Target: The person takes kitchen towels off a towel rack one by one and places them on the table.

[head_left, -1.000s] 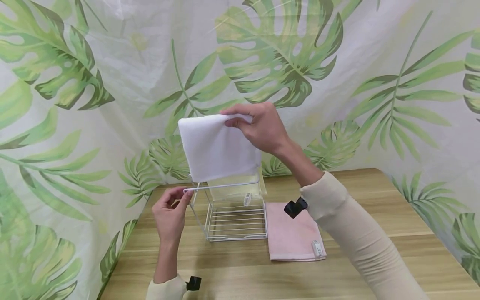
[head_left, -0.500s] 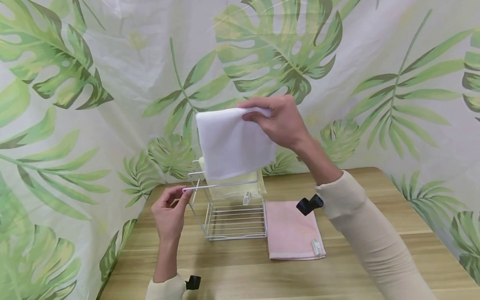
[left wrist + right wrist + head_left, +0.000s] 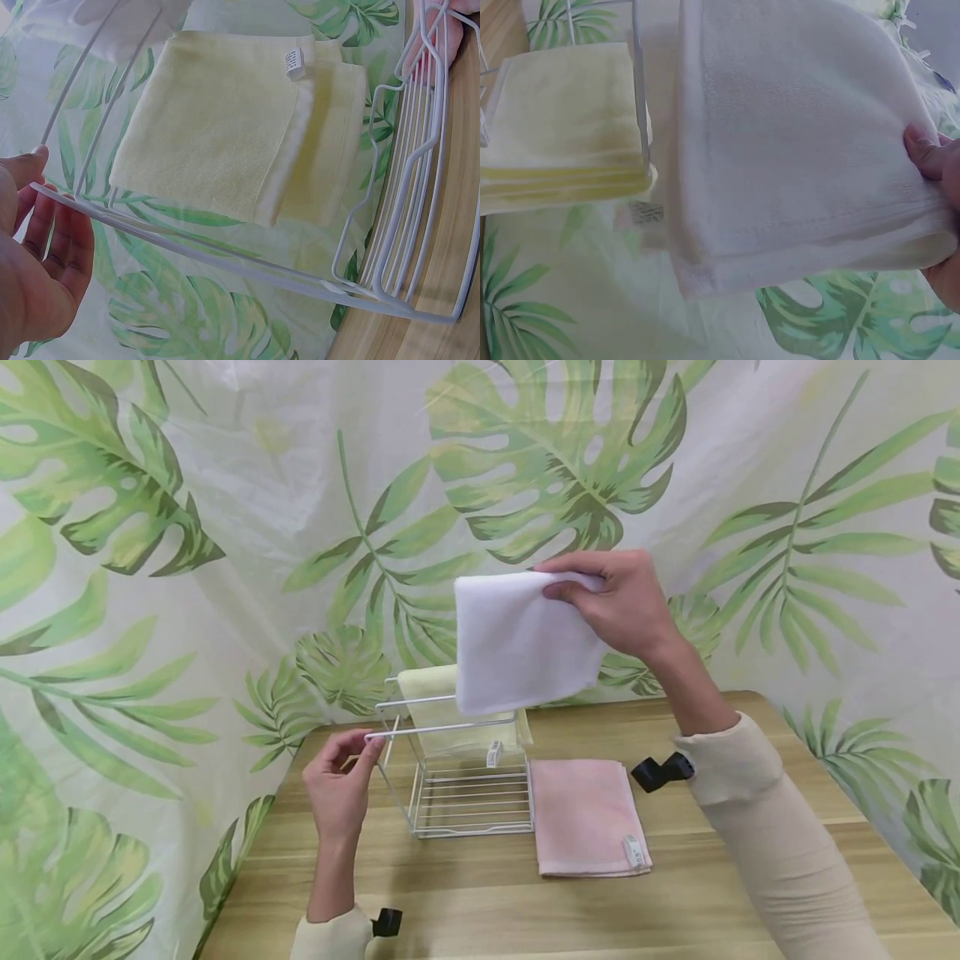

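My right hand (image 3: 626, 606) pinches a folded white towel (image 3: 525, 639) by its top edge and holds it up in the air, just right of and above a white wire rack (image 3: 472, 832). With thumb and fingers, my left hand (image 3: 341, 781) grips the near left corner of the rack's upper frame, as the left wrist view also shows. A pale yellow towel (image 3: 225, 120) with a small label hangs over the rack's rear bar. In the head view the white towel hides part of the yellow one and of the bars.
A folded pink towel (image 3: 585, 818) with a label lies flat on the wooden table (image 3: 465, 910), against the rack's right side. Behind the table hangs a leaf-patterned cloth (image 3: 247, 568).
My right hand has carried the white towel rightward, away from over the rack, uncovering the left part of the bars and the yellow towel. My left hand has kept its grip on the rack.
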Action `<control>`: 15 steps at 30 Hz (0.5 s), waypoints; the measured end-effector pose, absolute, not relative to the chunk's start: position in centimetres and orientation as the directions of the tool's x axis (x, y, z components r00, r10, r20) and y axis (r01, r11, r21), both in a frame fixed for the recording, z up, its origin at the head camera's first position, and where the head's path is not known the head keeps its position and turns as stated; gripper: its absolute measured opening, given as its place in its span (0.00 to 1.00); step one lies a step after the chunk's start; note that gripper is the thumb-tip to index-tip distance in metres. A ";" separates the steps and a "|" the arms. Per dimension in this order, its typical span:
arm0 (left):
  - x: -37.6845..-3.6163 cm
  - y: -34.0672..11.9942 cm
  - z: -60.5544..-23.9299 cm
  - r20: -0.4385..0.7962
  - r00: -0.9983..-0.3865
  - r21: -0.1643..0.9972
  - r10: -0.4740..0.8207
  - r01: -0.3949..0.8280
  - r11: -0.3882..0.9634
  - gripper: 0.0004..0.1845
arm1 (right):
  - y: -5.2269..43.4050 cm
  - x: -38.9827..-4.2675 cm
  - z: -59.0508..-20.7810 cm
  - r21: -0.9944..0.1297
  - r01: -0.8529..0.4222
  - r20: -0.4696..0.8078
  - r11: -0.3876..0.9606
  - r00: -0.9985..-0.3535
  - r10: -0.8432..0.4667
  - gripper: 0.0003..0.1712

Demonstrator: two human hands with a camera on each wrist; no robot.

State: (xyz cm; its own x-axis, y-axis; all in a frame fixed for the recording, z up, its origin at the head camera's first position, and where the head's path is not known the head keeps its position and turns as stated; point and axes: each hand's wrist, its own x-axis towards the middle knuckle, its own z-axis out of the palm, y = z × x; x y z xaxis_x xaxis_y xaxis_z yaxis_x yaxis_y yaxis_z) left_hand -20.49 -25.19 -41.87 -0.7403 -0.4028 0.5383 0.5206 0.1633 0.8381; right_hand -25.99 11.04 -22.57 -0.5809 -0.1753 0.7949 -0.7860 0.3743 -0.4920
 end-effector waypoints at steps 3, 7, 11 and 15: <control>-20.4 -25.2 -41.9 0.538 -0.740 0.838 -0.405 0.522 0.159 0.11 | 12.2 -25.6 -22.7 -0.503 -0.771 0.785 0.391 -0.597 -0.167 0.11; -20.4 -25.1 -41.9 0.537 -0.739 0.838 -0.407 0.524 0.153 0.11 | 13.7 -25.1 -23.1 -0.499 -0.763 0.787 0.412 -0.598 -0.155 0.11; -20.5 -25.2 -41.9 0.538 -0.739 0.836 -0.407 0.531 0.140 0.12 | 15.0 -24.8 -23.7 -0.501 -0.747 0.790 0.437 -0.601 -0.122 0.11; -20.5 -25.2 -41.9 0.539 -0.739 0.836 -0.405 0.529 0.148 0.11 | 16.2 -24.5 -24.3 -0.527 -0.728 0.785 0.438 -0.615 -0.078 0.12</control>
